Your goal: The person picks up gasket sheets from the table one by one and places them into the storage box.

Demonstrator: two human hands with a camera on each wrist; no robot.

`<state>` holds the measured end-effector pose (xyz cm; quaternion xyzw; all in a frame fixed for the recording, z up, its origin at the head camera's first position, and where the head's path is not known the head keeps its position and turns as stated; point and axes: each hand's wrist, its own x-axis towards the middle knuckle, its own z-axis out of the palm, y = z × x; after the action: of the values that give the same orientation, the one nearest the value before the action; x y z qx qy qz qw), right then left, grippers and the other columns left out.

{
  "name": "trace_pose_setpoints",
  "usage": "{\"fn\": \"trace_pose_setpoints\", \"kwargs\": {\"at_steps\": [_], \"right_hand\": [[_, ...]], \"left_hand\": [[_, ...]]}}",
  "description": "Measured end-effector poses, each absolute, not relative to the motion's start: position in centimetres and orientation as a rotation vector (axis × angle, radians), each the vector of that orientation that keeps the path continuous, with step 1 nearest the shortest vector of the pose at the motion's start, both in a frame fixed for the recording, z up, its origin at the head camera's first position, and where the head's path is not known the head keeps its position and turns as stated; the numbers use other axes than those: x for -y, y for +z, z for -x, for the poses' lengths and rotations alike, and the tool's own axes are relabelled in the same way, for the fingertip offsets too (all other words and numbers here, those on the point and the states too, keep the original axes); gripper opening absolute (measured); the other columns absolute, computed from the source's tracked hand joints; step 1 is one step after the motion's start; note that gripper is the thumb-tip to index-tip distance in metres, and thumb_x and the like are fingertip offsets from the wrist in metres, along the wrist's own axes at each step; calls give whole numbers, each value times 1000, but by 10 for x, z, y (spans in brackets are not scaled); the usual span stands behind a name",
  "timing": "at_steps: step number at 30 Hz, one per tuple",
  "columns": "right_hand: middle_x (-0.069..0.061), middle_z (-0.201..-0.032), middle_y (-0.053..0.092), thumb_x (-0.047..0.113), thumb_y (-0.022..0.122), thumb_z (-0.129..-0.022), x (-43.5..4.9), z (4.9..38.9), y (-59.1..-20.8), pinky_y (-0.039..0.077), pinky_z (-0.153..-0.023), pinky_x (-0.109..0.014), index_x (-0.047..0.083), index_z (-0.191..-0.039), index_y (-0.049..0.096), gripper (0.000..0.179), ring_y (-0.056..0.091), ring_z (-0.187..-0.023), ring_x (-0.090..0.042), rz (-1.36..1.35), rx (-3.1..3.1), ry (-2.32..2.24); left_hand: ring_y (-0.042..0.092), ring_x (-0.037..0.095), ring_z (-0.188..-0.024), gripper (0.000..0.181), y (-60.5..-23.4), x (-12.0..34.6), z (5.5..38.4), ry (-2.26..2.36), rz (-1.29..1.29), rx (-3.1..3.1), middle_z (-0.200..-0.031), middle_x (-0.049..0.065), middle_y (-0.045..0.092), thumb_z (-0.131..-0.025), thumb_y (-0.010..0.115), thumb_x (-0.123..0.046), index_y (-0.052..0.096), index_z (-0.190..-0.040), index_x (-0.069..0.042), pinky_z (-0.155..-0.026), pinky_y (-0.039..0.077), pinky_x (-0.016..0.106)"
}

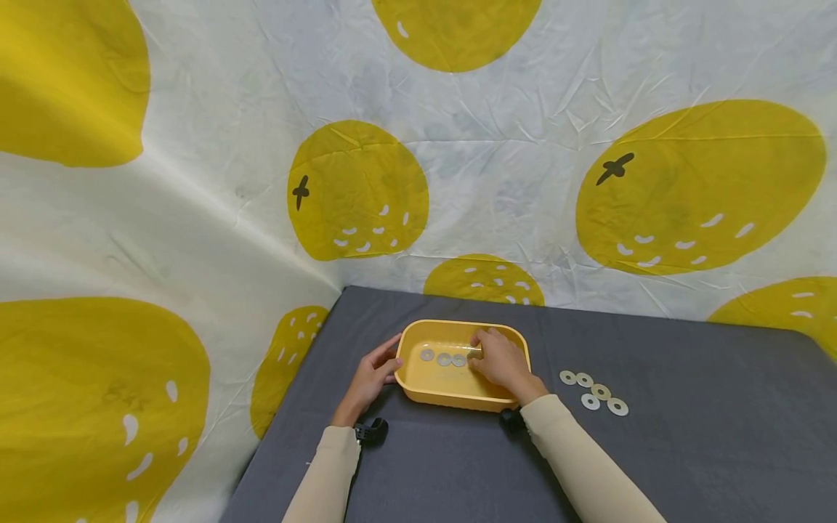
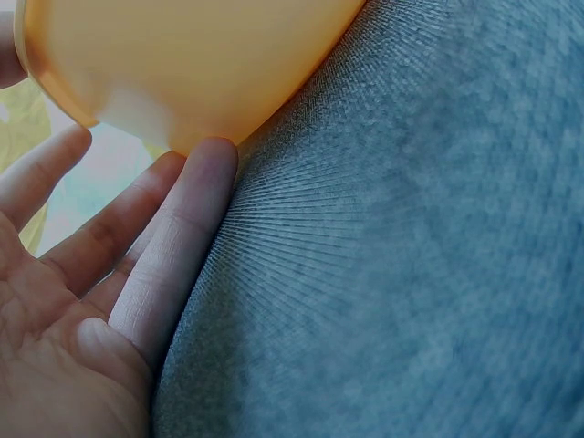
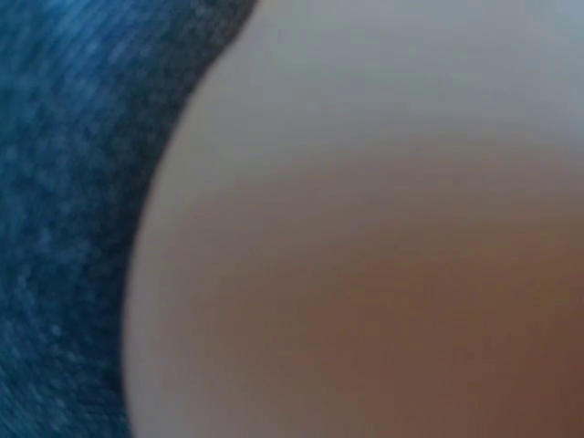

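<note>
A yellow plastic basin (image 1: 451,398) sits on the grey cloth. My left hand (image 1: 368,378) holds its left end, the thumb on the rim and the fingers against the outer wall; the left wrist view shows these fingers (image 2: 173,246) touching the basin wall (image 2: 201,73) from outside. Inside the basin, several flat metal washers (image 1: 444,359) lie in a row. Over the right part of the basin, my right hand (image 1: 502,359) reaches down and pinches a washer (image 1: 474,354) at the end of that row, partly hidden by the fingers. A blurred pale surface fills most of the right wrist view.
Several more washers (image 1: 600,392) lie in a loose group on the grey cloth (image 1: 719,421), right of the basin. A white curtain (image 1: 497,196) with yellow fruit prints hangs behind the table and along its left side.
</note>
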<state>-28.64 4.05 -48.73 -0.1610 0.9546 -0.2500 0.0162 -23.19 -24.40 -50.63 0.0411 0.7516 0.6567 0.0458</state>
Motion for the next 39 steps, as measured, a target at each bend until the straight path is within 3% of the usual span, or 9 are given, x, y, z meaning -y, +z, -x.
{"fn": "trace_pose_setpoints", "kwargs": {"at_steps": [11, 22, 28, 39], "right_hand": [[-5, -87, 58, 18, 74, -94, -61, 283, -464, 41, -64, -32, 6, -111, 69, 21, 48, -69, -18, 643, -2996, -1130], [-3, -81, 62, 20, 68, -99, -164, 265, -455, 43, -54, -27, 7, -113, 68, 19, 51, -63, -13, 521, -3027, -1210], [-3, -82, 62, 23, 66, -101, -221, 250, -463, 42, -54, -26, 4, -115, 67, 24, 50, -63, -8, 433, -3057, -1109], [1, -82, 60, 19, 72, -96, -271, 229, -478, 40, -56, -25, 4, -108, 68, 20, 48, -65, -3, 430, -2965, -870]], "left_hand": [[64, 43, -118, 56, -506, 244, 231, 1989, -135, -2313, -137, 26, 60, -102, 61, -13, 45, -156, -16, -84, 63, 34], [65, 41, -115, 56, -511, 242, 233, 1998, -131, -2334, -135, 28, 61, -102, 62, -13, 46, -155, -15, -84, 63, 35], [65, 42, -115, 54, -531, 245, 242, 2016, -83, -2349, -135, 25, 62, -102, 62, -15, 48, -155, -22, -83, 63, 35], [67, 33, -111, 53, -537, 246, 244, 2032, -87, -2369, -132, 17, 66, -100, 67, -22, 53, -150, -31, -84, 63, 37]]}}
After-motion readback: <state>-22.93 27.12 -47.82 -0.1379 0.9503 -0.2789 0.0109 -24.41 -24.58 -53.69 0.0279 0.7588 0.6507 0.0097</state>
